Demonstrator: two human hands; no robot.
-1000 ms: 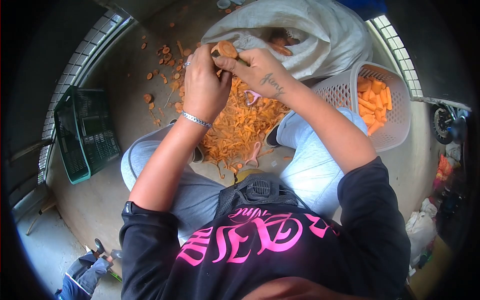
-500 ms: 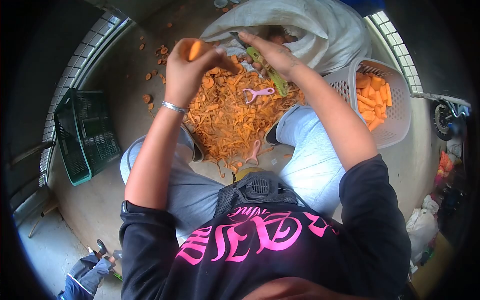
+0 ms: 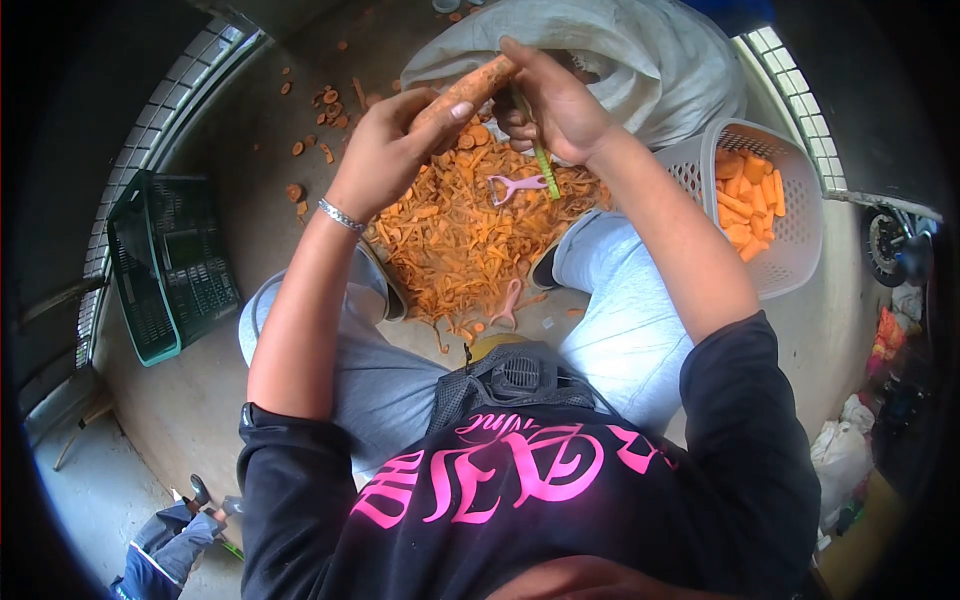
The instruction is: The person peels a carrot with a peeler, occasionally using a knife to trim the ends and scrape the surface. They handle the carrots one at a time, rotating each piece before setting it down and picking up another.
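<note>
An unpeeled-looking carrot (image 3: pixel 468 92) slants upward to the right between both hands, over a heap of orange peelings and slices (image 3: pixel 450 230). My left hand (image 3: pixel 395 140) is closed around its lower end. My right hand (image 3: pixel 555 105) grips a green-handled knife (image 3: pixel 542 165), whose handle points down toward the heap; its thumb touches the carrot's upper end. The blade is mostly hidden behind the carrot and fingers. A pink peeler (image 3: pixel 517 187) lies on the peelings, and a second pink peeler (image 3: pixel 508 306) rests nearer my feet.
A large white sack (image 3: pixel 640 60) lies beyond the heap. Peeled carrots (image 3: pixel 748 200) fill part of a pale perforated basket (image 3: pixel 800 235) at right. A dark green crate (image 3: pixel 175 270) stands at left. Another person's legs (image 3: pixel 175 540) show at lower left.
The left hand has turned and moved right and down, showing more of the carrot. The right hand has tilted, bringing its thumb to the carrot and the knife handle more upright.
</note>
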